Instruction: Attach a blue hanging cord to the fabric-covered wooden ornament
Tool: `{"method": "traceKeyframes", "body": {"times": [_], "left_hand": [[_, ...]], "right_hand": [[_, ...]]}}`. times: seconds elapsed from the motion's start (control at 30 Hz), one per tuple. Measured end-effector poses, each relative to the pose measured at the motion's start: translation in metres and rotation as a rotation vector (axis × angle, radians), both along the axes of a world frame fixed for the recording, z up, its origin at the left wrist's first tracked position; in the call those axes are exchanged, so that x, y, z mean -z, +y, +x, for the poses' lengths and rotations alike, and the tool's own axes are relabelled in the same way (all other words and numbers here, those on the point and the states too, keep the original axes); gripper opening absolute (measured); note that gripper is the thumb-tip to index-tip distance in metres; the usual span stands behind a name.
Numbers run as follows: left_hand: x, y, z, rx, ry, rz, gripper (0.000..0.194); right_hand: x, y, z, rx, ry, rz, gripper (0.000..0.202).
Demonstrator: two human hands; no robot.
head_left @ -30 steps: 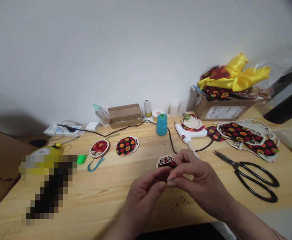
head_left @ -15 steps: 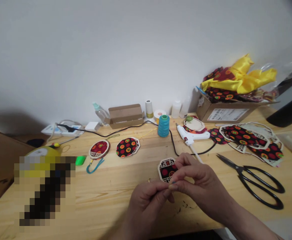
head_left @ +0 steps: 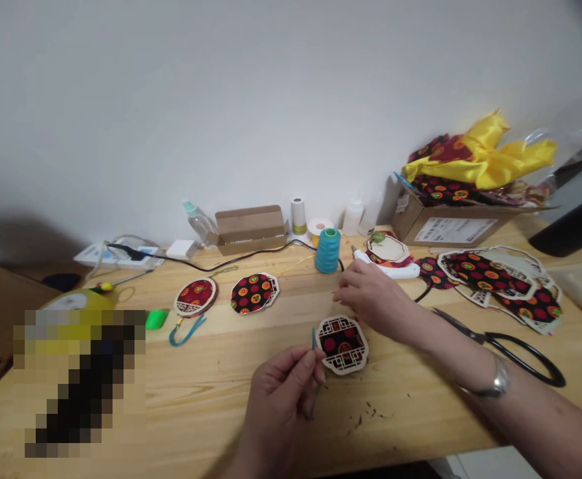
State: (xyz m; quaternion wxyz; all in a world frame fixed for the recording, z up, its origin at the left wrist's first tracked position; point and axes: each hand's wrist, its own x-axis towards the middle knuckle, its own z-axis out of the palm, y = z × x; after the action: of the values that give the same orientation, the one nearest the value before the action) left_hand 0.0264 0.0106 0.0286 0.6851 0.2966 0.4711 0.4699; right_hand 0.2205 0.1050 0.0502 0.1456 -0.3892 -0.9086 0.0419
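My left hand [head_left: 288,392] is closed in a pinch on a short piece of blue cord [head_left: 313,338], whose end sticks up past the fingertips. Just right of it lies a scalloped wooden lattice frame [head_left: 342,344] with dark patterned fabric inside. My right hand [head_left: 370,299] hovers above and behind this frame, fingers loosely bent and apart, against the white glue gun [head_left: 395,269]. The hand hides the glue gun's lower part, and I see no firm grip on it. A cone of teal thread [head_left: 327,251] stands just behind the right hand.
Black scissors [head_left: 520,359] lie right, partly under my right forearm. Fabric-covered frames [head_left: 500,279] pile up behind them. A carton of fabric [head_left: 455,226] stands back right. Left are a round piece with a blue loop [head_left: 195,297] and an octagonal one [head_left: 254,293]. A black cable [head_left: 241,256] crosses the back.
My hands have parted. The right hand has moved up and away toward the glue gun; the left keeps the blue cord, now visible, and the lattice frame is uncovered.
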Motion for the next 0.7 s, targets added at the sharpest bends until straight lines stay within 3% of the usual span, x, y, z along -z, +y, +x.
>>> {"method": "traceKeyframes", "body": {"times": [0.1,0.37,0.57,0.7], "left_hand": [[-0.003,0.0,0.001,-0.029,-0.055,-0.02,0.011],[0.0,0.001,-0.001,-0.076,-0.088,-0.057,0.011],[0.003,0.002,-0.003,-0.064,-0.078,-0.051,0.016],[0.003,0.003,-0.003,-0.1,-0.076,-0.05,0.016]], "right_hand": [[0.007,0.015,-0.002,-0.152,-0.07,-0.042,0.02],[0.013,0.022,-0.011,-0.262,-0.027,-0.148,0.015],[0.021,0.027,-0.01,-0.258,0.178,-0.3,0.016],[0.016,0.023,-0.003,-0.146,0.463,-0.43,0.014]]}}
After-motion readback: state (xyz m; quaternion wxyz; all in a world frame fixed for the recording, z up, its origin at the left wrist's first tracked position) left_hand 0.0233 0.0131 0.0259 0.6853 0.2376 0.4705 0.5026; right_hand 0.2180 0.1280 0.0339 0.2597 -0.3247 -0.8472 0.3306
